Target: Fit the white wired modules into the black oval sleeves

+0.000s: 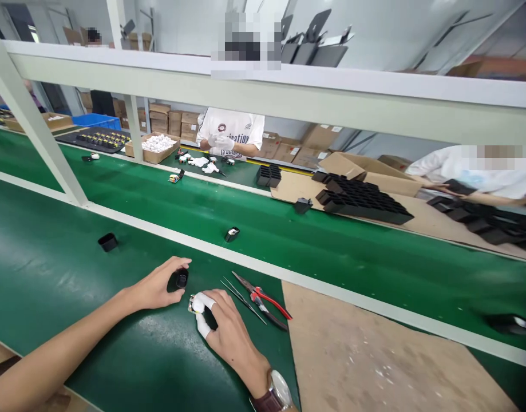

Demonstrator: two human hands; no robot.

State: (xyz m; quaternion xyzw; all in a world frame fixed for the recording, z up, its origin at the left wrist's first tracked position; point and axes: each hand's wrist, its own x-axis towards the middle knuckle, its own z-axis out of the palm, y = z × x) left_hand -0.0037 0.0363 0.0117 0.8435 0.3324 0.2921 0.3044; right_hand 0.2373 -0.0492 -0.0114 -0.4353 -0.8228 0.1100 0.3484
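Observation:
My left hand [159, 284] is curled around a small black plastic housing [181, 279] on the green bench mat. My right hand [226, 332], with white finger cots on two fingertips and a watch on the wrist, pinches a small part [194, 303] with a black piece beneath the fingers, right next to the housing. Red-handled cutters [263, 300] and thin tweezers [242, 297] lie just to the right of my right hand.
Another black housing [107, 241] sits on the mat at left. Single parts [232, 233] ride the green conveyor beyond a white rail. A brown board [374, 355] lies at right. Across the belt, people in white work among black trays [361, 200] and cardboard boxes.

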